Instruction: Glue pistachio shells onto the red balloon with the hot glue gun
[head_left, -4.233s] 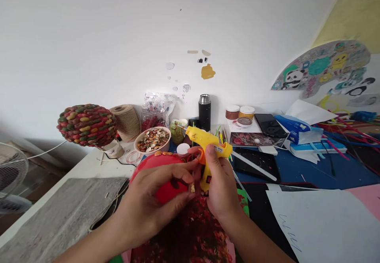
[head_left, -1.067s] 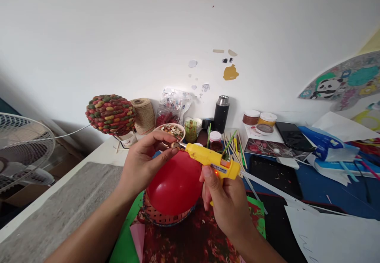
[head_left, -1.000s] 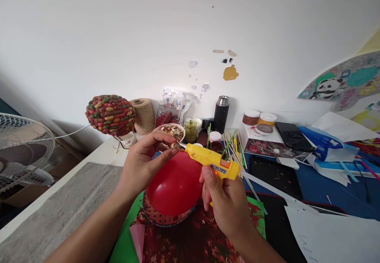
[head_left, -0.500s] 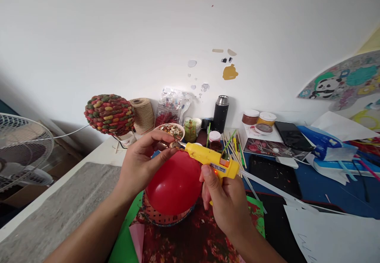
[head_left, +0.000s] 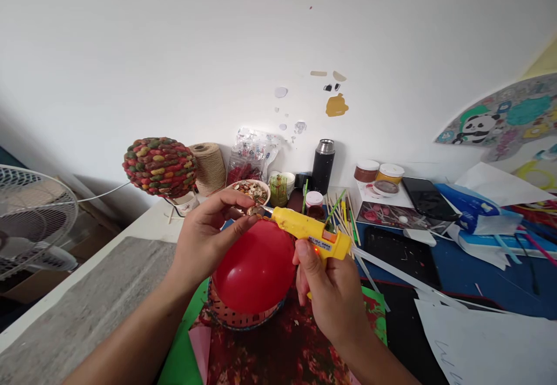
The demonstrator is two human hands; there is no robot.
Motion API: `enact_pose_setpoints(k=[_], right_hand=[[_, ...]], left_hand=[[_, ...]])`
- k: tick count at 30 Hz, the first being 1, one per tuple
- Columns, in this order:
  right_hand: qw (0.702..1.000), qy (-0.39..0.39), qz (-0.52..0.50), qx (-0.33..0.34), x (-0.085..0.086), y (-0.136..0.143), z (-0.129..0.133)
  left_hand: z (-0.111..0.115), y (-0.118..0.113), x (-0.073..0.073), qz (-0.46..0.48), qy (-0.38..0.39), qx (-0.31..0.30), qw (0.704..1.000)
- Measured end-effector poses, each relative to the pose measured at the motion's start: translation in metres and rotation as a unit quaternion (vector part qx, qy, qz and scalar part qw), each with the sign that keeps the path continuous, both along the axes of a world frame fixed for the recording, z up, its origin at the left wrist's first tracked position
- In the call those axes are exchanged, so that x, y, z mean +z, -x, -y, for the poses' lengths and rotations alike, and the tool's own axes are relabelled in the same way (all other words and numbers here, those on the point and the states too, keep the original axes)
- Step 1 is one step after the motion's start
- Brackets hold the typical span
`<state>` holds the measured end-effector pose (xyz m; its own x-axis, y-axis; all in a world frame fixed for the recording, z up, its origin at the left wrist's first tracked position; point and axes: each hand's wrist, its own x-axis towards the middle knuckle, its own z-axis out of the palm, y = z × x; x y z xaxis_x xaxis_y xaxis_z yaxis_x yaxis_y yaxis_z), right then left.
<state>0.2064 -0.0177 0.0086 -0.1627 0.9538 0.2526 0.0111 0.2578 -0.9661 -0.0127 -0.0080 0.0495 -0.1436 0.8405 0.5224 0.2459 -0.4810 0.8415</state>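
Observation:
My right hand (head_left: 335, 292) is wrapped round a yellow hot glue gun (head_left: 300, 228) with a small red light lit on its body. A clear glue stick (head_left: 378, 260) sticks out of its back end. Between thumb and fingertips, my left hand (head_left: 209, 234) pinches a small pale nutshell (head_left: 255, 211), and the gun's metal nozzle points at it, seemingly touching. Just below both hands, a red balloon (head_left: 255, 269) rests in a woven basket (head_left: 243, 321). Behind my left fingers stands a bowl (head_left: 266, 195) of nutshells, partly covered by them.
A ball covered in painted shells (head_left: 160, 167) stands at the left near a twine spool (head_left: 209, 167) and a fan (head_left: 35, 222). Along the wall are a black thermos (head_left: 324, 167) and paint jars (head_left: 366, 170). A phone (head_left: 429, 199) and papers (head_left: 487, 338) lie to the right.
Almost nothing differs. Both hands hold the same pose, with the nozzle still at the nutshell; the whole view has shifted very slightly.

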Motion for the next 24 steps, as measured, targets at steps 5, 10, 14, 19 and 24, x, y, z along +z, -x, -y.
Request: enact_pose_setpoints(k=[5,10,14,19,24], right_hand=[[1.000,0.001,-0.009,-0.003,-0.0037,0.0006,-0.0007],[1.000,0.008,-0.012,-0.002,-0.0037,0.0014,-0.0021],[1.000,0.004,-0.026,-0.004,-0.0024,0.0008,-0.0015],[1.000,0.010,-0.022,0.001,-0.0033,0.0007,-0.0004],[1.000,0.009,-0.018,-0.001,-0.0021,0.0007,-0.0001]], left_hand=[[-0.0007,0.0014,-0.0010,-0.002,-0.002,0.004,1.000],[-0.0037,0.0020,-0.0011,-0.009,-0.006,0.006,1.000],[-0.0025,0.0007,-0.0005,-0.010,-0.001,0.013,1.000],[0.0014,-0.0004,-0.0001,0.006,0.013,0.024,1.000],[-0.0004,0.0017,-0.0032,0.036,0.013,0.022,0.999]])
